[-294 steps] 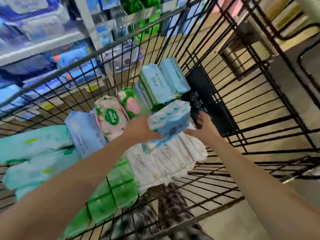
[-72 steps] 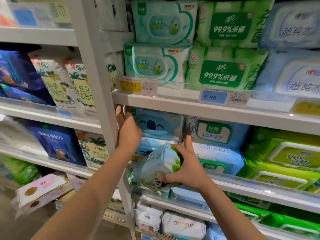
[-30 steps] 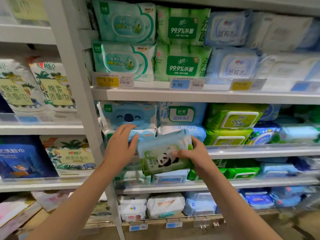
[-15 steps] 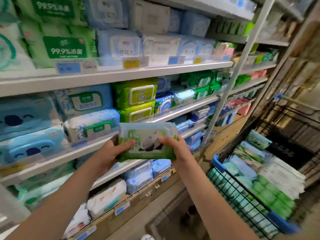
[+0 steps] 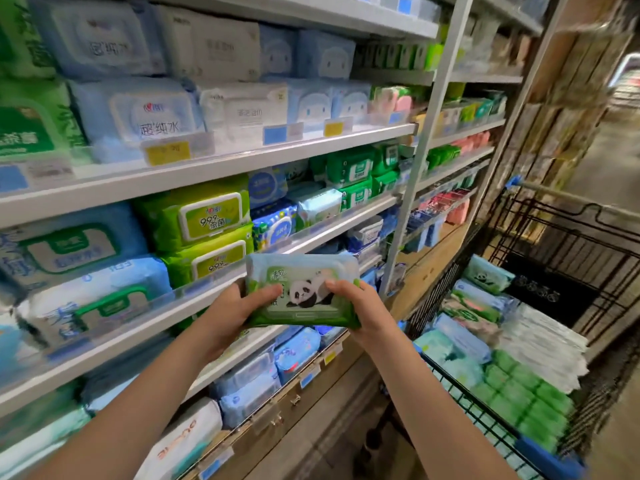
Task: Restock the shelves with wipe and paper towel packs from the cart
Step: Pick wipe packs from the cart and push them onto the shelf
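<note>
Task item: a green-and-white panda wipe pack [image 5: 303, 292], held level in the air with its printed face towards the camera, in front of the lower shelf edges and touching none of them.
Left hand [image 5: 232, 313]: grip closed on the pack's left end, thumb lying across the printed face, the other fingers hidden behind and beneath.
Right hand [image 5: 360, 306]: grip closed on the pack's right end, thumb on the face beside the panda, fingers wrapped under the lower edge.
Shelves [image 5: 242, 165]: white boards in several tiers, running from the left foreground towards the right background, each filled with wipe packs.
Upper tier: pale blue packs [image 5: 138, 112] stacked two high, with a yellow price tag [image 5: 168, 152] on the front rail.
Middle tier: lime-green packs [image 5: 204, 216] in a stack of two, just left of and above the held pack; darker green packs [image 5: 349, 168] farther along.
Cart [image 5: 568, 237]: black wire, standing to the right of the shelves, near the right forearm.
Cart contents: green packs [image 5: 519, 393] nearest, white packs [image 5: 543, 341] beside them, and a panda-printed pack [image 5: 485, 278] at the far end.
</note>
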